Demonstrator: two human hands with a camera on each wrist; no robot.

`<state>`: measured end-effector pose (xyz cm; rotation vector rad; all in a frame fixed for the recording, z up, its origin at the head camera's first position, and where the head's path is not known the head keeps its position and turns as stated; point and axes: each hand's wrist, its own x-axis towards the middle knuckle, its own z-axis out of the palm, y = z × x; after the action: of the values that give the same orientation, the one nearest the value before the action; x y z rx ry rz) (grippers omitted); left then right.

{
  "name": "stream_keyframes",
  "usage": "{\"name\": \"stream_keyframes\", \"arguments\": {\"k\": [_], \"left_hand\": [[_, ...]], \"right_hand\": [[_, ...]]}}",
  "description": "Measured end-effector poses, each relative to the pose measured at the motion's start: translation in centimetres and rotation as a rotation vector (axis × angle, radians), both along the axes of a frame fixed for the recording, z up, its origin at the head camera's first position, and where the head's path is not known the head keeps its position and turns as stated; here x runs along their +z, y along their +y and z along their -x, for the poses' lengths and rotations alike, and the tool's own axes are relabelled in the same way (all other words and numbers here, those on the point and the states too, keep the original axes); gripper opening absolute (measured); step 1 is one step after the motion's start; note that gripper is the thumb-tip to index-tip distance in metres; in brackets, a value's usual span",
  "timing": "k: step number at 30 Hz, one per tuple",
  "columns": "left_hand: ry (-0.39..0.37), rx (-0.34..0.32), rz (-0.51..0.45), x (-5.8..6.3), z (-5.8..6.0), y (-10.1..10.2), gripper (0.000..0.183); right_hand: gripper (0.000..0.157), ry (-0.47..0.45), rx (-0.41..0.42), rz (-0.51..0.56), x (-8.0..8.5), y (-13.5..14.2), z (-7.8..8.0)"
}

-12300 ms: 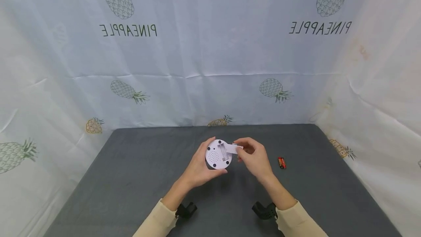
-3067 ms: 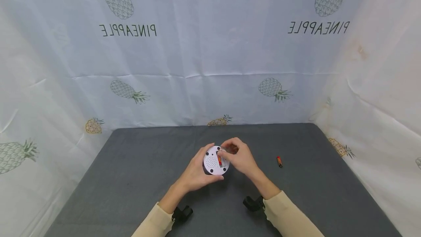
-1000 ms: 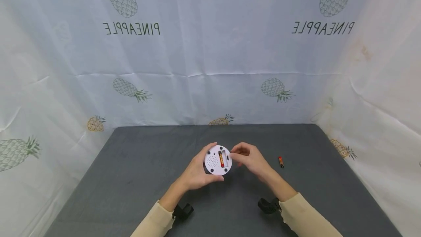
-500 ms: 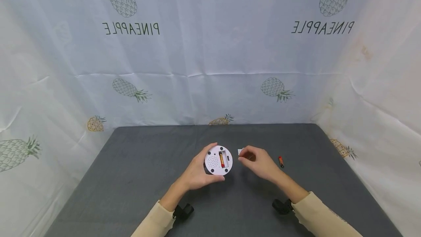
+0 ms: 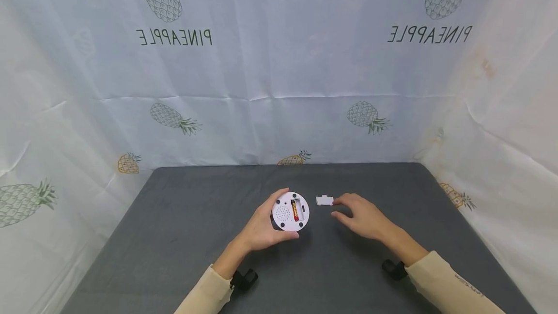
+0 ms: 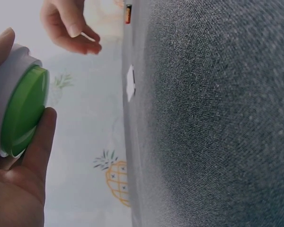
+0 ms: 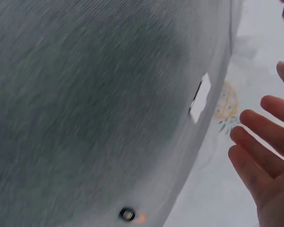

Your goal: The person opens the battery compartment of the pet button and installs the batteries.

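Note:
My left hand (image 5: 258,230) grips a round white push-button buzzer (image 5: 282,214) by its rim, underside facing me. Its green dome (image 6: 26,111) shows in the left wrist view. One red-and-black battery (image 5: 295,211) lies in the uncovered compartment, beside a bare slot. On the table to the right rests the white battery cover (image 5: 324,200). My right hand (image 5: 364,217) is just right of the cover, fingers loosely extended and holding nothing. A loose battery (image 6: 128,14) lies on the table; in the head view the right hand hides it.
A dark grey cloth covers the table (image 5: 196,236). White curtain (image 5: 253,62) printed with pineapples hangs behind it and along both sides. A black wrist camera (image 5: 245,280) sits on the left wrist, another on the right.
The right hand has moved away from the buzzer, set the battery cover on the table and let go of it, then shifted right. A battery went into the compartment earlier. The left hand keeps its grip.

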<state>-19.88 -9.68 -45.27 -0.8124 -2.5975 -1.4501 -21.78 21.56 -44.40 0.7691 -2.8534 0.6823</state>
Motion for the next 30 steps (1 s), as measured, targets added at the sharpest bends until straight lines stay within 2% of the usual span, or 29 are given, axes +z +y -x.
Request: {"name": "stream_keyframes", "arguments": {"k": [14,19,30], "left_hand": [[0.003,-0.005,-0.012,0.0,0.1,0.0,0.100],[-0.003,-0.004,-0.008,0.0,0.0,0.0,0.099],[0.017,0.001,-0.002,0.0,0.1,-0.1,0.100]], "right_hand": [[0.064,0.040,0.024,-0.155,-0.8,4.6,0.4],[0.072,0.030,-0.008,-0.225,-1.2,6.1,0.6],[0.082,-0.088,-0.074,-0.202,-1.9,9.2,1.3]]}}
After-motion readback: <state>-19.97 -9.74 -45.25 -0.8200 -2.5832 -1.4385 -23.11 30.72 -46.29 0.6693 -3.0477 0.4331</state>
